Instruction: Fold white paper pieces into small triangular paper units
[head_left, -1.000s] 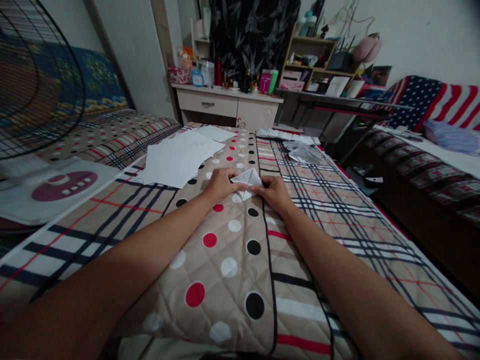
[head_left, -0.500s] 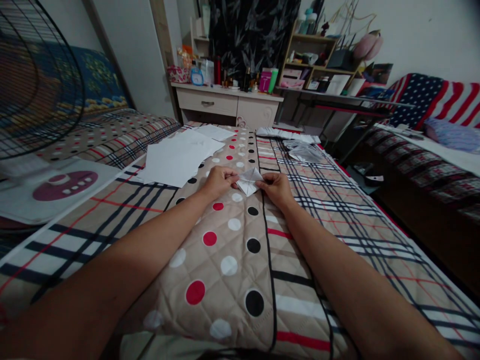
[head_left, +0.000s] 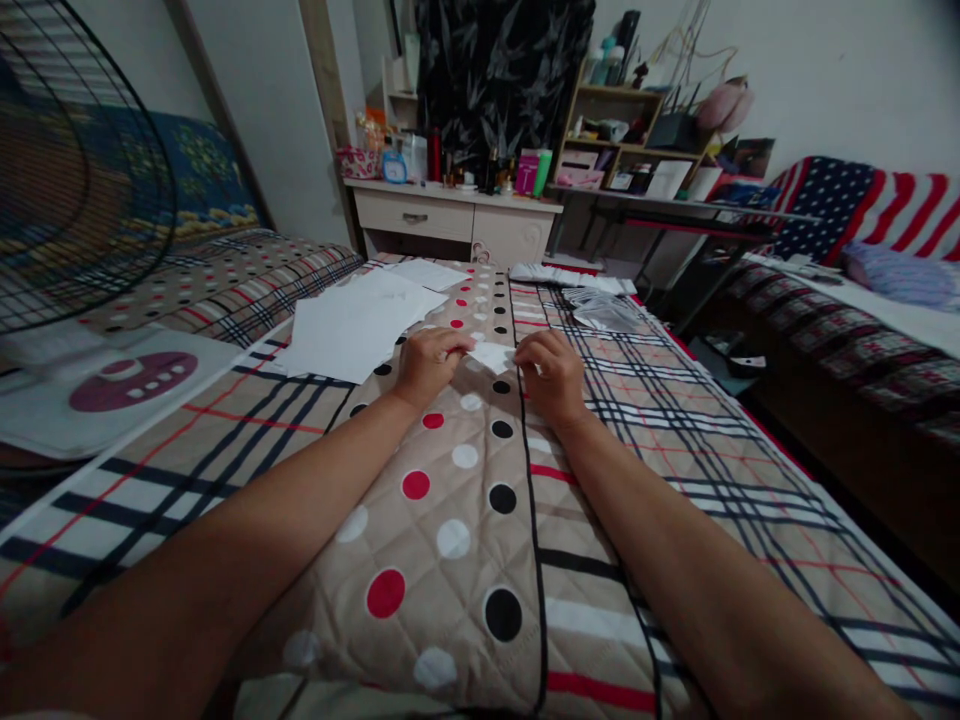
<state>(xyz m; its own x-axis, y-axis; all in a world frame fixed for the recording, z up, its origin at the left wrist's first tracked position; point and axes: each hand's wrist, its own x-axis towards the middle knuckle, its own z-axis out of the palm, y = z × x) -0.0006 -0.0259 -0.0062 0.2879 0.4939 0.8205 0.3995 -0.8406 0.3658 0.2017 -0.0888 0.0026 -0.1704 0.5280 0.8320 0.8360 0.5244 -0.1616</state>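
A small folded piece of white paper (head_left: 493, 356) is held just above the patterned quilt, between my two hands. My left hand (head_left: 431, 365) pinches its left corner between thumb and fingers. At the opposite corner, my right hand (head_left: 551, 372) has its fingers curled and pinched on the paper's edge. Fine creases on the paper are too blurred to make out. Beyond my left hand lies a loose pile of white paper sheets (head_left: 349, 325).
Clear plastic packets (head_left: 606, 310) and a long white folded item (head_left: 570, 275) lie on the quilt (head_left: 454, 480) at the far right. A fan (head_left: 82, 170) stands close on the left. A cluttered white dresser (head_left: 416, 212) stands past the bed's far end.
The paper has gone from a broad creased diamond facing me to a flatter, narrower shape. Both hands have turned over slightly, with knuckles higher, still at its two ends.
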